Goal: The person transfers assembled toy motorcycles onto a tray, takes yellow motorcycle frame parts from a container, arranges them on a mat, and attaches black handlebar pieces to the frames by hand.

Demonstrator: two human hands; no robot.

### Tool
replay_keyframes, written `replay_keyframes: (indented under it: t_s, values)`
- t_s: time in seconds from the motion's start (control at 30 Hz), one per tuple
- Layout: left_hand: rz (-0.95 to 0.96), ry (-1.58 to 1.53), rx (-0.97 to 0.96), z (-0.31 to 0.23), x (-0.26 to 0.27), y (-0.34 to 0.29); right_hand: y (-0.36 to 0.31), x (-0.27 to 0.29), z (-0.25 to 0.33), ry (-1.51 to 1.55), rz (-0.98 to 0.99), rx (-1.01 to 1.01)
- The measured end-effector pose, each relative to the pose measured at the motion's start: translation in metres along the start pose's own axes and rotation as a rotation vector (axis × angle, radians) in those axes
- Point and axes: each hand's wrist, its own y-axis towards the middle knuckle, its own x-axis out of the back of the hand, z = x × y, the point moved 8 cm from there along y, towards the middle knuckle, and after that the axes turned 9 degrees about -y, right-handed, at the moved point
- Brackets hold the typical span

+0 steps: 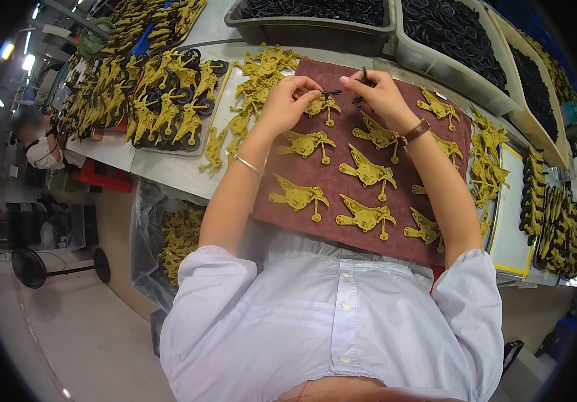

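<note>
My left hand point(288, 102) is closed in a pinch at the far side of the maroon mat point(332, 173), with a small black plastic part point(331, 93) at its fingertips. Just under those fingers lies a yellow plastic part point(329, 109) shaped like a toy motorbike frame. To the right, my right hand point(381, 100) has its fingers bent round several small black pieces point(367, 78); its thumb and forefinger point toward the left fingertips. Spread over the mat nearer me are more yellow frames point(367, 173), lying flat and apart. My right forearm partly covers a few of them.
Yellow frames are heaped left point(265, 67) and right point(486, 161) of the mat. Behind stand a grey bin point(315, 37) and a white bin point(466, 84) of black parts. A tray point(174, 100) at left holds frames with black wheels. Another person point(42, 144) is far left.
</note>
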Motion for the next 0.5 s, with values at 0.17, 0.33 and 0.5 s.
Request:
replay_keyframes:
  t_s: [0.17,0.33,0.5]
  values:
    - [0.025,0.338,-0.143,0.001,0.000,0.016,0.016,-0.014,0.028,-0.738,0.056,0.394]
    - [0.081,0.276,-0.140,0.006,0.000,0.016,0.024,-0.024,0.031,-0.936,0.098,0.546]
    - [0.217,0.447,-0.334,-0.010,0.007,0.011,0.036,-0.018,0.021,-1.075,0.083,0.497]
